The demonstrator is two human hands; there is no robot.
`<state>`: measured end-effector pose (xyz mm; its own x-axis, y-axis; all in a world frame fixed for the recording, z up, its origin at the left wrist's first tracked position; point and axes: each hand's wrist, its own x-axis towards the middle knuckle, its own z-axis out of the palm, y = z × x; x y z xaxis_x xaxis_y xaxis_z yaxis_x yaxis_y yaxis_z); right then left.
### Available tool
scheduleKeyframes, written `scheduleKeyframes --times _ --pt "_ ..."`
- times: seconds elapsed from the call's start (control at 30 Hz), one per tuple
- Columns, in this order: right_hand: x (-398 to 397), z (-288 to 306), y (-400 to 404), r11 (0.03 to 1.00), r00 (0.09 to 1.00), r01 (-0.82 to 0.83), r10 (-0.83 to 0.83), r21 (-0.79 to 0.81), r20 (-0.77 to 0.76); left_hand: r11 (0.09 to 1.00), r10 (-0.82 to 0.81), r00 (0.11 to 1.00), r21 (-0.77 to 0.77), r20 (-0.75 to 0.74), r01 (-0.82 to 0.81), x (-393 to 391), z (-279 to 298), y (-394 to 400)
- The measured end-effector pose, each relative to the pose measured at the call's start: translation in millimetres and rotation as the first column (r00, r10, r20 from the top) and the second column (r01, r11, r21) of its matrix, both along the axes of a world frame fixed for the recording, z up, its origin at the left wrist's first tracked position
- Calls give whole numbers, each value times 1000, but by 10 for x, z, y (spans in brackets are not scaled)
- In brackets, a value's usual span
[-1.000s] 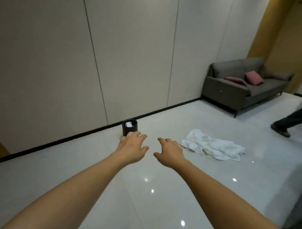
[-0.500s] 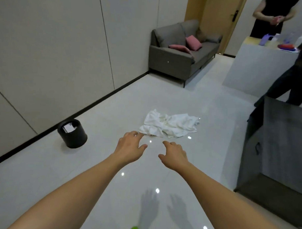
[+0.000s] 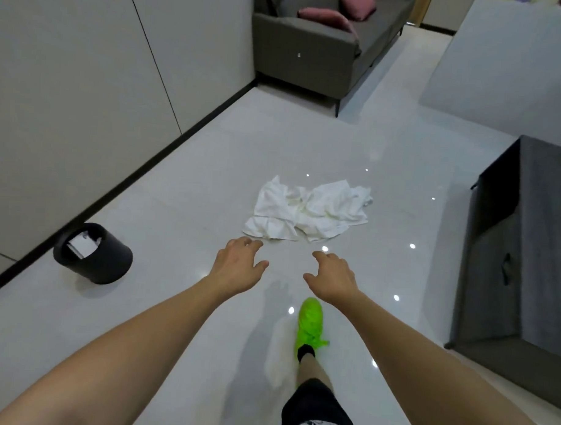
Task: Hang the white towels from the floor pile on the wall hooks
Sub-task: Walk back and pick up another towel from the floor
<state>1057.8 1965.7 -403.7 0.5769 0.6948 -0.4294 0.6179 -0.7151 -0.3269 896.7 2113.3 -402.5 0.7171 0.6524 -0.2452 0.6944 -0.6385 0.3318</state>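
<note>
White towels [image 3: 308,211] lie crumpled on the glossy floor [image 3: 191,190], well right of the black bin [image 3: 93,253]. Left hand [image 3: 239,268] and right hand [image 3: 332,274] hover just short of them — fingers loosely spread, holding nothing — apparently poised to gather one.

You won't find any readable text, label, brand, number or sign here. The white paper [image 3: 81,245] in the black bin [image 3: 93,253] shows no legible print. The black-and-white pattern on your shorts [image 3: 318,417] is too blurred to read as letters. The small pale mark on the sofa's [image 3: 305,59] arm is too small to tell.
</note>
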Motion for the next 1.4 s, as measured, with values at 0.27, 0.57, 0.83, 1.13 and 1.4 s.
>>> scheduleKeyframes --times 0.27,0.57,0.83,1.13,1.4 --pt "1530 -830 1391 997 985 5 -18 -75 -173 976 133 983 -158 -127 -152 1344 -742 1214" --pt "2606 -1718 2277 967 905 119 -199 -226 -376 912 225 943 -287 -245 -292 2474 -1490 2126" --pt "2903 -3089 2968 946 858 176 -284 -274 -429 880 207 935 -362 -289 -307 2869 -2897 2773" --pt "2555 -5508 3807 869 713 348 -489 -352 -502 835 117 924 -467 -365 -291 2889 -5269 3330" --pt "2580 -6920 4522 355 -58 740 -813 -572 -580 835 -43 908 -514 -417 -197 2701 -6601 3765"
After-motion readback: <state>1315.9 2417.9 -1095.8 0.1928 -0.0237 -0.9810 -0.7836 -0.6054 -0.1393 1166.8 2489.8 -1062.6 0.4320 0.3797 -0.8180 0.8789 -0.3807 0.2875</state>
